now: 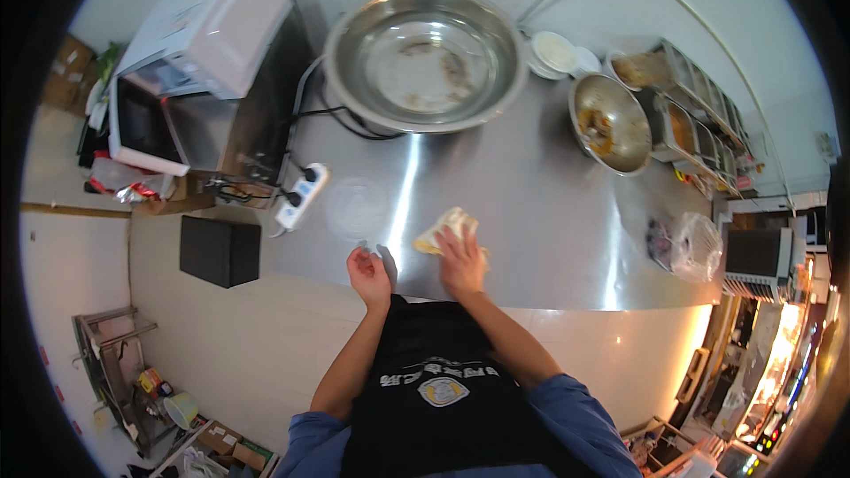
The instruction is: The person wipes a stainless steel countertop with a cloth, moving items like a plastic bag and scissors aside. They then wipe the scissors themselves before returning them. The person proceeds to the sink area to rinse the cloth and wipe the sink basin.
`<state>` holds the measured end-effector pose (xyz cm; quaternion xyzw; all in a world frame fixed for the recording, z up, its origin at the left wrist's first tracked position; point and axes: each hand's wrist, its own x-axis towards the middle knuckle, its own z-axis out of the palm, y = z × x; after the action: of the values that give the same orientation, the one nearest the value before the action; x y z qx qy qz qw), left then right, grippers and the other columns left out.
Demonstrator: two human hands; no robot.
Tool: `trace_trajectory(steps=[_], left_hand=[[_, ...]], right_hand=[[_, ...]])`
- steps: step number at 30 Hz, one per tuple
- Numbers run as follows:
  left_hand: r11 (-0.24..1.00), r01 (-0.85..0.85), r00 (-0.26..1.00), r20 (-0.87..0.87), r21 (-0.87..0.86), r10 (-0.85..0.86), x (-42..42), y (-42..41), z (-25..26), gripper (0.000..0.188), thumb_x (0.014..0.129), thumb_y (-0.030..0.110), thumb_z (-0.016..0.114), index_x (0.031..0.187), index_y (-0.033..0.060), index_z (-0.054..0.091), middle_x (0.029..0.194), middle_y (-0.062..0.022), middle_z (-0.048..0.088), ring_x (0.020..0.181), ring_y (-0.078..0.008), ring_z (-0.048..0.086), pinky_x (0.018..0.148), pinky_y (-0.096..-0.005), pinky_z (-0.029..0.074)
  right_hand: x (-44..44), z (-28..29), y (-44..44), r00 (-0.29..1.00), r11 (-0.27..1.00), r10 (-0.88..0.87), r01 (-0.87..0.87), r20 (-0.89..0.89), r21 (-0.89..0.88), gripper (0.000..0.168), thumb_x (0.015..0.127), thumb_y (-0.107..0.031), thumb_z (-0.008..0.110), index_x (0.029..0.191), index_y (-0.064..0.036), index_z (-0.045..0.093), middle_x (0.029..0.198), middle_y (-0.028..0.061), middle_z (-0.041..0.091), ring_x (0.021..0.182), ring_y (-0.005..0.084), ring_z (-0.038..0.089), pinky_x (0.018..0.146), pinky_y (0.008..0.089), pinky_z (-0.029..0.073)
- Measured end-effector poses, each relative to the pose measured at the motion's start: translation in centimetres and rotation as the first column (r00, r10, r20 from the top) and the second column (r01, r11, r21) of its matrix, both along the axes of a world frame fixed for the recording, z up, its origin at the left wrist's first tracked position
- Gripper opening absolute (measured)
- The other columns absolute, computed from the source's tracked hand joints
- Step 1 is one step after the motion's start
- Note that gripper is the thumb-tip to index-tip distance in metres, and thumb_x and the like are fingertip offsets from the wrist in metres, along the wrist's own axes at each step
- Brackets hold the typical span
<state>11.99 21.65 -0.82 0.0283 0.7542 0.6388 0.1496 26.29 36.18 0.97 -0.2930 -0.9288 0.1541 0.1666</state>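
My right hand (463, 264) presses down on a folded cream-and-yellow cloth (454, 220) lying on the stainless steel table (531, 226). Its fingers are spread over the cloth. My left hand (369, 277) hovers at the table's front edge with its fingers loosely curled; whether something small is between them cannot be made out. Just beyond it is a faint, round, translucent disc (356, 208), perhaps a plastic lid. A large steel basin (425, 66), with dark residue on its bottom, stands farther back.
On the left are a white power strip (303, 196) with plugs in it and a microwave oven (212, 33) with its door open. A tilted steel bowl (614, 126) of food remnants, steel condiment containers (690, 126), stacked white plates (552, 54) and a clear plastic bag (696, 247) occupy the right.
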Motion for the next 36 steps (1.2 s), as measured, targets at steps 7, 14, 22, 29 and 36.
trace_trajectory(steps=[7, 14, 22, 29, 36], left_hand=[[0.936, 0.04, 0.993, -0.091, -0.348, -0.076, -13.7, -3.5, -0.8, 0.042, 0.085, 0.031, 0.076, 0.1, -0.0059, 0.063, 0.067, -0.0128, 0.064, 0.054, -0.0232, 0.062, 0.055, -0.0339, 0.051], [0.757, 0.232, 0.951, -0.021, -0.611, -0.309, -17.4, -2.5, -1.5, 0.028, 0.074, 0.025, 0.067, 0.078, -0.003, 0.07, 0.077, -0.0238, 0.069, 0.076, -0.0407, 0.068, 0.074, -0.046, 0.054], [0.931, 0.298, 0.931, 0.28, -0.212, -0.235, -17.3, -10.9, 2.5, 0.018, 0.086, 0.012, 0.064, 0.083, -0.0051, 0.06, 0.061, -0.0083, 0.061, 0.046, -0.0205, 0.062, 0.039, -0.0284, 0.047], [0.969, 0.06, 0.9, 0.432, -0.238, 0.051, -14.5, -21.3, 7.0, 0.016, 0.089, 0.009, 0.06, 0.085, -0.006, 0.058, 0.063, -0.0088, 0.058, 0.049, -0.0209, 0.062, 0.041, -0.0284, 0.048], [0.959, -0.059, 0.894, 0.413, -0.279, 0.175, -13.2, -23.1, 7.9, 0.012, 0.089, 0.008, 0.058, 0.087, -0.0039, 0.059, 0.065, -0.0087, 0.059, 0.05, -0.0203, 0.063, 0.041, -0.0277, 0.048]], right_hand=[[8.7, -0.1, 6.4, 0.914, 0.924, -0.381, 0.378, 0.14, 0.051, 0.047, 0.094, -0.013, 0.052, 0.141, -0.01, 0.049, 0.149, 0.0127, 0.044, 0.137, 0.0439, 0.037, 0.113, 0.0517, 0.03], [-4.3, -1.6, -1.6, 0.822, 0.814, -0.569, 0.566, -0.018, 0.134, 0.051, 0.093, -0.015, 0.052, 0.143, -0.006, 0.047, 0.141, 0.0234, 0.05, 0.135, 0.0481, 0.037, 0.111, 0.0563, 0.03], [-5.3, -0.7, -7.8, 0.978, 0.987, -0.16, 0.157, 0.132, 0.031, 0.048, 0.091, -0.012, 0.056, 0.139, -0.008, 0.051, 0.144, 0.0163, 0.047, 0.136, 0.0462, 0.037, 0.11, 0.0555, 0.035], [3.2, -1.9, -4.3, 0.791, 0.779, -0.611, 0.6, 0.006, 0.183, 0.051, 0.09, -0.007, 0.056, 0.14, -0.005, 0.047, 0.146, 0.0212, 0.044, 0.134, 0.0515, 0.036, 0.108, 0.0591, 0.034], [-16.6, -2.7, -16.7, 0.998, 0.994, -0.049, 0.046, 0.032, 0.101, 0.055, 0.079, -0.013, 0.064, 0.133, -0.017, 0.056, 0.145, 0.0038, 0.044, 0.134, 0.0371, 0.039, 0.104, 0.0486, 0.043]])
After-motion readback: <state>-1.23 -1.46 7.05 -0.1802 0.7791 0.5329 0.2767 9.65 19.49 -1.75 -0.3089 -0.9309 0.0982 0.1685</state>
